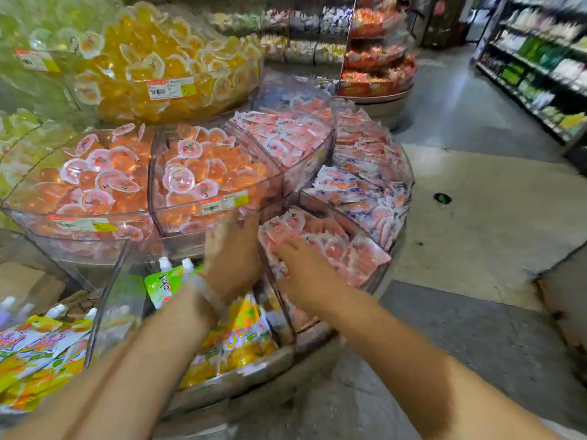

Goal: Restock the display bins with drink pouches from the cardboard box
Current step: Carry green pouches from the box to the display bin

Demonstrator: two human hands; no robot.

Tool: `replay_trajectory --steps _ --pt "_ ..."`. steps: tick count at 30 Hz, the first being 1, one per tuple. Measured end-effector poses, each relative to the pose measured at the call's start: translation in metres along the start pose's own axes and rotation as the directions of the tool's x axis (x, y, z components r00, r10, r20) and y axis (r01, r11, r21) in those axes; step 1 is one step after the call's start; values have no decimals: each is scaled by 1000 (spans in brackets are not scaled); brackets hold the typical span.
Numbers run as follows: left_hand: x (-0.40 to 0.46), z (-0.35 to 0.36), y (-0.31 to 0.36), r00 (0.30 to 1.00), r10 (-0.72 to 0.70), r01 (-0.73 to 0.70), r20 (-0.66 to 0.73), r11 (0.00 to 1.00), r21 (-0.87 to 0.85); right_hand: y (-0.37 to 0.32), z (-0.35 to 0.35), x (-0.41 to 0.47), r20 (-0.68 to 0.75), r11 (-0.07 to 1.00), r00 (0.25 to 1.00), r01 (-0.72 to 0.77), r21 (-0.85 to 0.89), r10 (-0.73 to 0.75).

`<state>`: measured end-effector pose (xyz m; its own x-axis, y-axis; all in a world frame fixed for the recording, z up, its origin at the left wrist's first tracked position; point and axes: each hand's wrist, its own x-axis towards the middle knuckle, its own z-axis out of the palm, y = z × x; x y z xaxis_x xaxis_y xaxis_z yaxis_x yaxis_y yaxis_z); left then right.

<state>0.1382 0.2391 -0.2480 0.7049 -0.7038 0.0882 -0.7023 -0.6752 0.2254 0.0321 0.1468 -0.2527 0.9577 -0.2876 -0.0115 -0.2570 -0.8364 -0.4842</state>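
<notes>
Green and orange spouted drink pouches (244, 338) lie in a clear display bin (109, 300) on the lowest tier, right under my arms. More of these pouches (35, 347) fill the bin to the left. My left hand (230, 258) hovers over the bin with fingers straight and spread, holding nothing. My right hand (305, 271) reaches into the neighbouring bin and rests on pink jelly packets (336, 246); its fingertips are blurred. A piece of brown cardboard (28, 281) shows at the left, partly hidden behind the bins.
The round tiered stand carries bins of orange jelly cups (133, 176), yellow jelly cups (158, 58) and pink sachets (365, 185). A tan floor mat (476, 223) lies to the right. Shelves of goods (540, 68) line the aisle at far right.
</notes>
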Motion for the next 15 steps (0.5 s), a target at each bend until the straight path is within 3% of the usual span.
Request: replay_trajectory --steps 4,7,12,15 --pt "2 -20 101 977 202 -202 72 979 -13 72 -68 -72 -102 991 987 -127 -42 122" --pt "-15 -6 193 922 356 -369 154 927 68 136 -104 -143 -165 941 934 -332 -67 318" --pt "-53 54 350 780 558 -597 282 799 70 224 -149 -269 -230 790 780 -610 -66 583" --pt "-78 77 442 654 668 -721 354 692 26 270 -169 -340 -268 661 651 -748 -63 710"
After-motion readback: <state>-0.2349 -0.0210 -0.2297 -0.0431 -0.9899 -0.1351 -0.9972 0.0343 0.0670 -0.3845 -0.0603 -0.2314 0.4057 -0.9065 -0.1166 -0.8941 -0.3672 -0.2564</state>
